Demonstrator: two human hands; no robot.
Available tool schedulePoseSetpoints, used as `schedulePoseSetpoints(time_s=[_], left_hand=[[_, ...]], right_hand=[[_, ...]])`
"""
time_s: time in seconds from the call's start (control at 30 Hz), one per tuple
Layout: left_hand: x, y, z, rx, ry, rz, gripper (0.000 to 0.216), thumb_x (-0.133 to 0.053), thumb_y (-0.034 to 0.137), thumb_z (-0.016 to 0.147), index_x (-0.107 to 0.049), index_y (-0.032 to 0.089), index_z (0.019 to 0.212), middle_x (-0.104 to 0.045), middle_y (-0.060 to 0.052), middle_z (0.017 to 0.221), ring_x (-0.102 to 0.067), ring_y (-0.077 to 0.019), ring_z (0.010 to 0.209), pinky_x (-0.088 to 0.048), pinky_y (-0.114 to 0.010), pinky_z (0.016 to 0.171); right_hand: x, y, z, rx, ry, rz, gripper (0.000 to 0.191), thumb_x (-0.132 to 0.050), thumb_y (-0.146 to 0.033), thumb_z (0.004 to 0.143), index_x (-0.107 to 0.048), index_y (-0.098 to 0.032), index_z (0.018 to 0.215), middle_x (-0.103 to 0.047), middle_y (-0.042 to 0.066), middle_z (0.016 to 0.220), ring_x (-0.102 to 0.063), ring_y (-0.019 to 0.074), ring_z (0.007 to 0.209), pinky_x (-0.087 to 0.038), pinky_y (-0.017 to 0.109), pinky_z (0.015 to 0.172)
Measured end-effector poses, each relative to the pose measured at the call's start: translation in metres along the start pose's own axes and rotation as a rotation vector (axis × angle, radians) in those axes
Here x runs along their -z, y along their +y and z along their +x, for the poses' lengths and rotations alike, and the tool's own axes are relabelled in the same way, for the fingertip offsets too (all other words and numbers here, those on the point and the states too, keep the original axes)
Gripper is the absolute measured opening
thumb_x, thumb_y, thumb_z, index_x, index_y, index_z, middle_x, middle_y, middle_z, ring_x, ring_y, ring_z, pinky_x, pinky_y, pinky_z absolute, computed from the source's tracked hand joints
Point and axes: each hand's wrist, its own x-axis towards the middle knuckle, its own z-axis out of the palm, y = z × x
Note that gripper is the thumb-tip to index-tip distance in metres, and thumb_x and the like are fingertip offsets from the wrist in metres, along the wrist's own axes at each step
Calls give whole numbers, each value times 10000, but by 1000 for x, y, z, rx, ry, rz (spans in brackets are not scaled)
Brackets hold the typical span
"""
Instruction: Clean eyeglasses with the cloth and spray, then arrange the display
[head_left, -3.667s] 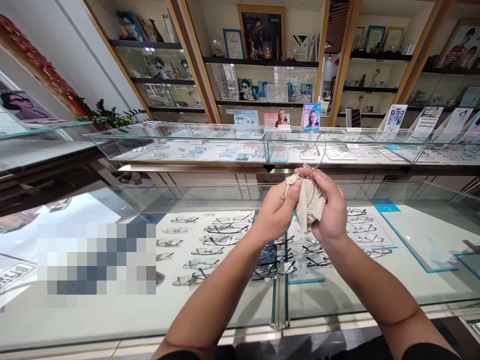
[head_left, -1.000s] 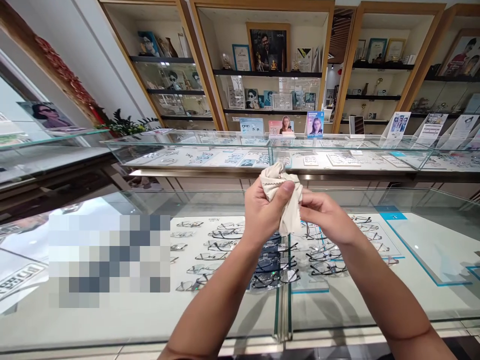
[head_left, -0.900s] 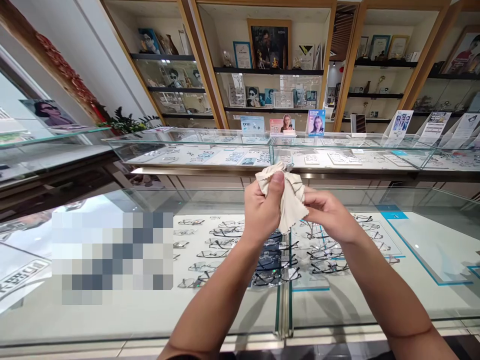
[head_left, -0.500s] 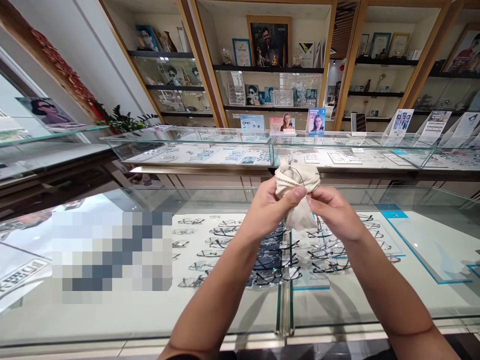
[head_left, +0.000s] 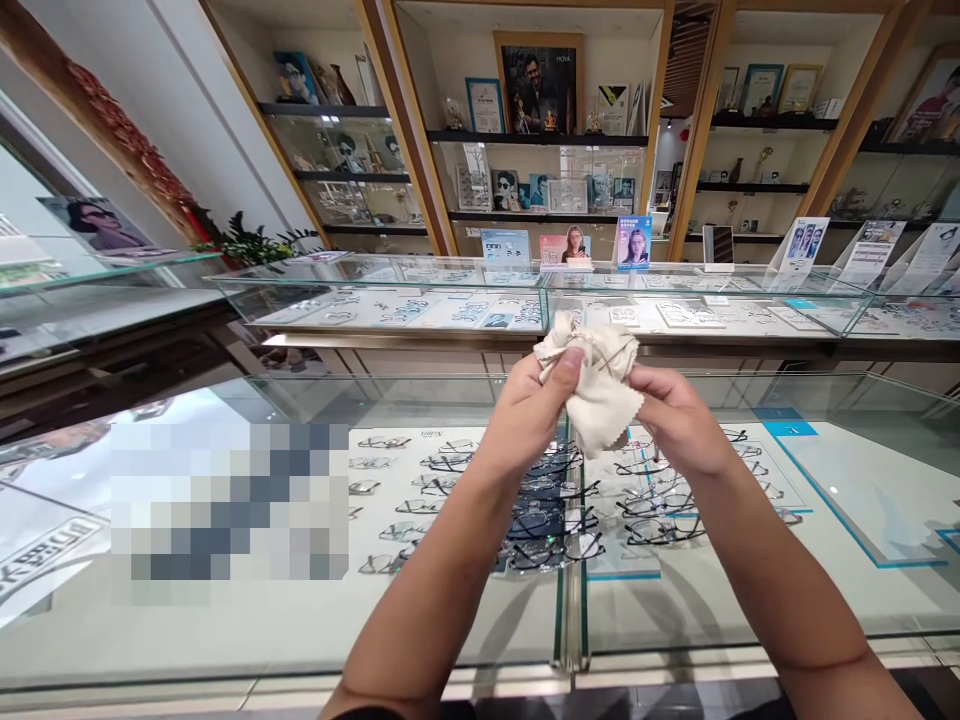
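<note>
Out in front of me, above the glass counter, my left hand (head_left: 536,400) is closed on a cream cleaning cloth (head_left: 604,405) with a zigzag edge, its thumb pressing on the folds. Thin-rimmed eyeglasses (head_left: 616,358) are partly wrapped in the cloth; only a bit of their slim frame shows. My right hand (head_left: 675,415) pinches at the right side of the bundle, on the eyeglasses' edge, its fingertips partly hidden by the cloth. Below both hands, rows of eyeglasses (head_left: 555,550) lie inside the display case.
The glass display counter (head_left: 480,640) spans the front, with a metal-edged seam at its middle. A second glass case (head_left: 375,325) stands behind it, with small advertising cards (head_left: 634,243) on top. Shelves (head_left: 536,137) line the back wall. A blurred patch covers the left of the counter.
My left thumb has moved up and left over the cloth. The cloth has shifted and a wider flap now hangs down between my hands. The right hand stays in nearly the same place.
</note>
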Motion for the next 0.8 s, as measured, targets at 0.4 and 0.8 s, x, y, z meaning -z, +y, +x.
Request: schedulePoseSetpoints(time_s=[0.4, 0.8], left_hand=[[-6, 2, -2, -58, 178, 11, 611, -761, 765, 794, -659, 171, 694, -622, -1, 606, -537, -102, 530, -441, -225, 496], [-9, 1, -5, -125, 210, -14, 555, -848, 705, 738, -675, 178, 730, -640, 8, 641, -550, -100, 551, -479, -223, 526]], right_hand=[[-14, 4, 0, 47, -85, -3, 433, -865, -623, 777, -771, -201, 756, -725, 51, 915, -651, 193, 891, -558, 349, 844], [-21, 0, -6, 60, -78, -5, 367, -874, -545, 795, -766, -195, 764, -729, 76, 997, -649, 220, 973, -532, 342, 832]])
